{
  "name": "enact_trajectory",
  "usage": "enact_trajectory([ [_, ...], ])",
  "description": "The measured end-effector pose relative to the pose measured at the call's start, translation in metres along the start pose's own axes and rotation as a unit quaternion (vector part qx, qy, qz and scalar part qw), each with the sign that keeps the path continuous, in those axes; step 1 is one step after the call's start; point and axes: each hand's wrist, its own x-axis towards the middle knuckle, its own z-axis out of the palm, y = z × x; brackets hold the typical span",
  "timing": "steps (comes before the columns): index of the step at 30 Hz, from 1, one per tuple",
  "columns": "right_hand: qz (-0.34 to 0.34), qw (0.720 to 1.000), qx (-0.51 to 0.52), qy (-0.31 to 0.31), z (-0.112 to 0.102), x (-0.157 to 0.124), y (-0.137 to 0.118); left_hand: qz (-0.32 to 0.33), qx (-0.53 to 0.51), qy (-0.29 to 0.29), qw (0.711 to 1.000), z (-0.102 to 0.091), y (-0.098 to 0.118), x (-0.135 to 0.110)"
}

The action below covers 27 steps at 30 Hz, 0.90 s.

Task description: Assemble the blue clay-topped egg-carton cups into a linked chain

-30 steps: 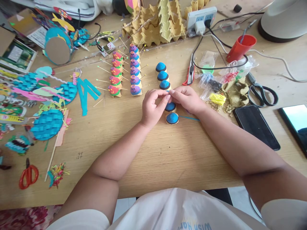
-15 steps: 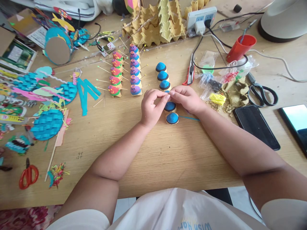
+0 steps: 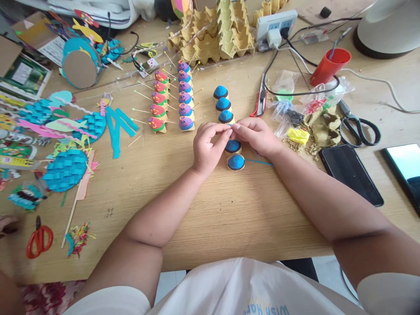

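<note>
A row of blue clay-covered egg-carton cups [image 3: 236,162] with dark bands round their bases runs away from me in the middle of the table. Over the middle of this row, my left hand [image 3: 210,144] and my right hand [image 3: 253,135] meet at the fingertips. Thumb and forefinger of each are pinched together; a bit of blue shows beside the tips, but whether it is held or belongs to the row behind I cannot tell. The hands hide part of the row. A thin blue strip [image 3: 259,162] lies by my right wrist.
Two finished-looking carton caterpillars, one red and green [image 3: 159,99], one purple [image 3: 186,105], stand to the left. Rightward are a utility knife [image 3: 261,98], black-handled scissors [image 3: 361,131], a phone [image 3: 351,175] and a red cup [image 3: 330,68]. Another person's hand [image 3: 9,225] is at the left edge.
My hands stay pinched together in nearly the same place. At the left edge, the other person's hand and arm have come further into view.
</note>
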Motion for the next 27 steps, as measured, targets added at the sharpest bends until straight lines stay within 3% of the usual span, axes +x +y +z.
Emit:
enact_trajectory([
  [18,-0.02,1.0,-0.008,-0.016,0.003,0.0001,-0.0071,-0.013,-0.005,-0.001,1.0,-0.0004,0.0006,0.0002],
  [24,-0.025,1.0,-0.011,-0.007,0.0013,0.0,-0.0037,-0.059,-0.019,-0.014,0.998,-0.0015,0.0021,-0.0007],
  [27,-0.01,1.0,-0.001,0.0,0.0009,-0.0007,-0.0015,-0.049,-0.014,-0.017,0.999,-0.001,0.0017,-0.0011],
])
